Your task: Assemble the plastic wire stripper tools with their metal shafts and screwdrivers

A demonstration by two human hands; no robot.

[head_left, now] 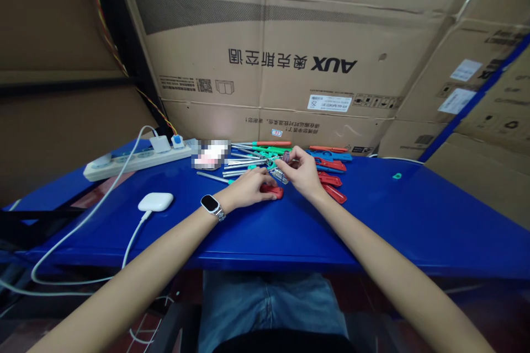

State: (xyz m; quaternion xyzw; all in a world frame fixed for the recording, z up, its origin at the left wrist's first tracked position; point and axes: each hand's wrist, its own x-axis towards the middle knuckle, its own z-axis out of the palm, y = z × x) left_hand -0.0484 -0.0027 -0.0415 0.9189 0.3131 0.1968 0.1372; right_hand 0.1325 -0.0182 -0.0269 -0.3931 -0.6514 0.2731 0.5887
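Note:
My left hand (pixel 253 183) is closed, its fingers on a red handle-like piece (pixel 273 192) on the blue table. A thin metal shaft (pixel 213 177) with a teal collar points out to the left of that hand; whether it joins the red piece is hidden. My right hand (pixel 304 172) pinches a small purplish, see-through piece (pixel 286 156) just above the pile. Under it lie clear plastic parts (pixel 279 176). Several metal rods (pixel 244 164), green parts (pixel 273 150) and an orange handle (pixel 273 143) lie behind my hands.
Red plastic casings (pixel 334 193) and blue ones (pixel 331 155) lie right of my right hand. A white power strip (pixel 124 165), a white charging case (pixel 155 202) and a cable are on the left. Cardboard (pixel 199 27) stands behind the table; a small green part (pixel 397 176) lies right.

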